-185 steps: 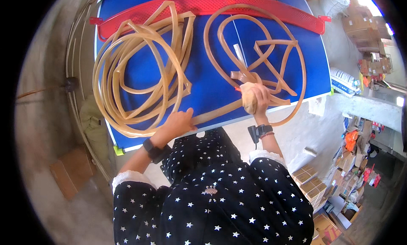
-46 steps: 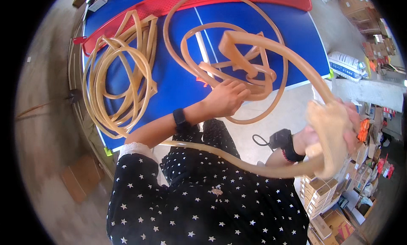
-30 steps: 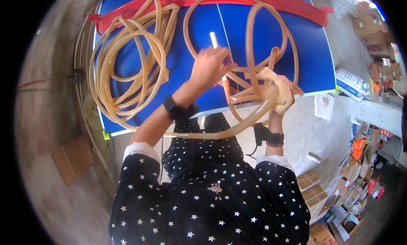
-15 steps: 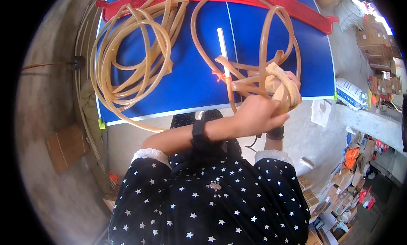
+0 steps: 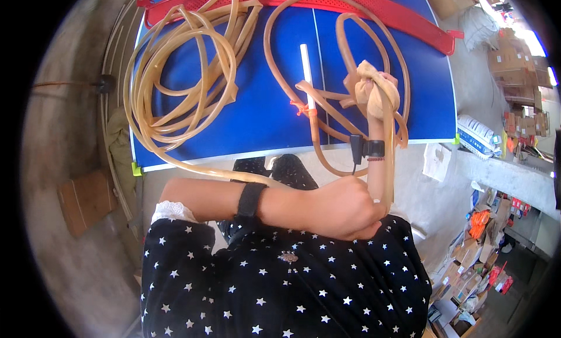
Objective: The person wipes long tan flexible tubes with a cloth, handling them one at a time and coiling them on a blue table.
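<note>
My right hand (image 5: 392, 78) is closed round a bunched tan cloth (image 5: 369, 92) over the table's right half, with glossy tan tubing passing at the cloth. From there a straight length of tubing (image 5: 390, 162) runs down toward me. My left hand (image 5: 349, 208), closed in a fist near my body, grips that length's lower end. Loose loops of brown tubing (image 5: 270, 45) lie beyond the cloth. A white rod (image 5: 305, 60) is joined to them by an orange tie (image 5: 301, 108). At the left lies a big tan tubing coil (image 5: 140, 86); its tail passes behind my left forearm.
The blue table (image 5: 280, 121) has a white edge and green corner pieces. Along its far side stretches a long red perforated tray (image 5: 403, 15). A black device (image 5: 356, 148) is strapped at my right wrist. A white sack (image 5: 476, 136) and cardboard boxes (image 5: 514, 60) stand to the right.
My left hand has moved from beside the cloth down toward my body, drawing out a length of tubing. My right hand with the cloth has shifted slightly away, and the brown loops have moved.
</note>
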